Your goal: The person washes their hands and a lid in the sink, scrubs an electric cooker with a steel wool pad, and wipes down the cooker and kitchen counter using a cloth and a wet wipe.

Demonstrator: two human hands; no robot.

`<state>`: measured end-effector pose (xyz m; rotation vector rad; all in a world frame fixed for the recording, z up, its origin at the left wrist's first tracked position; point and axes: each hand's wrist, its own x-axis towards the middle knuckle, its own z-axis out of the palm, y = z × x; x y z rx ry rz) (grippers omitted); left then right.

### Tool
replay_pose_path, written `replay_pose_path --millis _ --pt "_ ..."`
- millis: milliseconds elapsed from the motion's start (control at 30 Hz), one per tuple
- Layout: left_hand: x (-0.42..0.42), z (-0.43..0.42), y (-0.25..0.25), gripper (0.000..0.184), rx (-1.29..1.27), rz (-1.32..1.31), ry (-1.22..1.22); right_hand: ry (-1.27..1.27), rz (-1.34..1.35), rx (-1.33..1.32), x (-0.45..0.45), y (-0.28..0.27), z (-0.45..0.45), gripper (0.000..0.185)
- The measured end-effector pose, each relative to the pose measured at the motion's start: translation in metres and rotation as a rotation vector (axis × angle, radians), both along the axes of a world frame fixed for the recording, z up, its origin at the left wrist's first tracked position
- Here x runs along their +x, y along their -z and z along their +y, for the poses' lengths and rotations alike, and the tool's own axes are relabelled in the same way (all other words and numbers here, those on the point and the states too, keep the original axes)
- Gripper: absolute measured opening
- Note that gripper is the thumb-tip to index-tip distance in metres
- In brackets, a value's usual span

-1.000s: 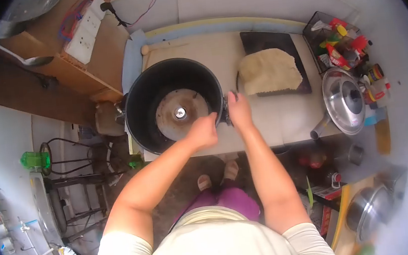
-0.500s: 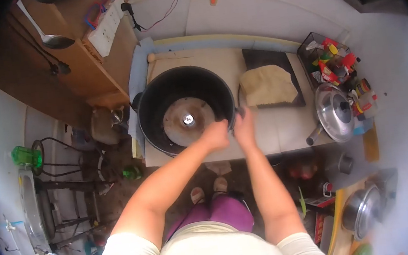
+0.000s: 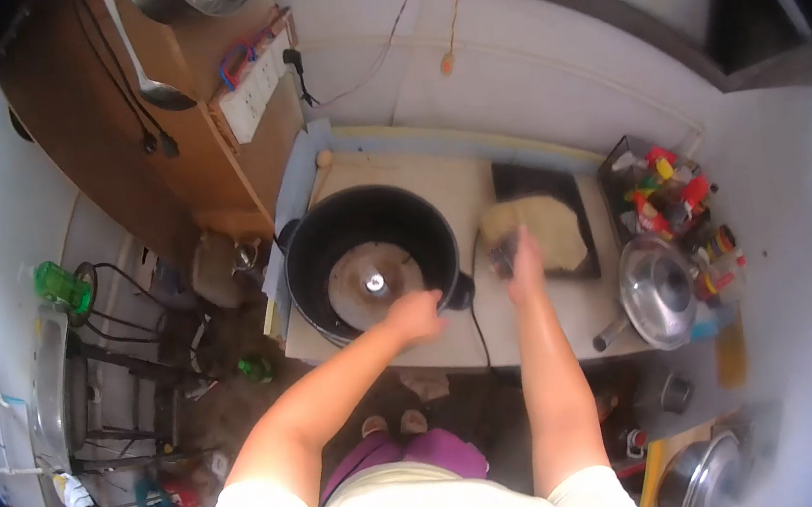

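A large round black electric cooker (image 3: 365, 203) stands on the counter, with a stained metal plate (image 3: 362, 304) and a shiny centre button inside. My left hand (image 3: 416, 317) is at its front right rim, fingers curled; whatever they hold is hidden. A black side handle (image 3: 462, 293) sticks out just right of that hand. My right hand (image 3: 526, 265) is closed around a small dark, blurred thing (image 3: 502, 257) that I cannot make out. Behind this hand a flat pale sheet (image 3: 553, 227), like dough, lies on a dark board (image 3: 583, 268). A black cord (image 3: 481, 335) hangs over the counter's front edge.
A lidded pan (image 3: 659, 290) and a basket of bottles and packets (image 3: 654, 185) stand at the right. A power strip (image 3: 253, 96) is fixed to the wooden cabinet (image 3: 152, 132) at the left. Below right sits another lidded pot (image 3: 698, 486).
My right hand has moved away from my left, rightward to the pale sheet, with the small dark thing. My left hand stays near the cooker's rim. The whole view has shifted.
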<state>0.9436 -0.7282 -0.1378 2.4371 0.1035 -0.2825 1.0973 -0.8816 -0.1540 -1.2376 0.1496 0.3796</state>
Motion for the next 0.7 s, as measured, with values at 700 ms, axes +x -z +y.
replay_pose_path --millis 700 --pt "-0.213 0.286 -0.049 0.033 -0.653 -0.613 -0.984 -0.583 0.651 0.551 -0.241 -0.090 0.347 0.027"
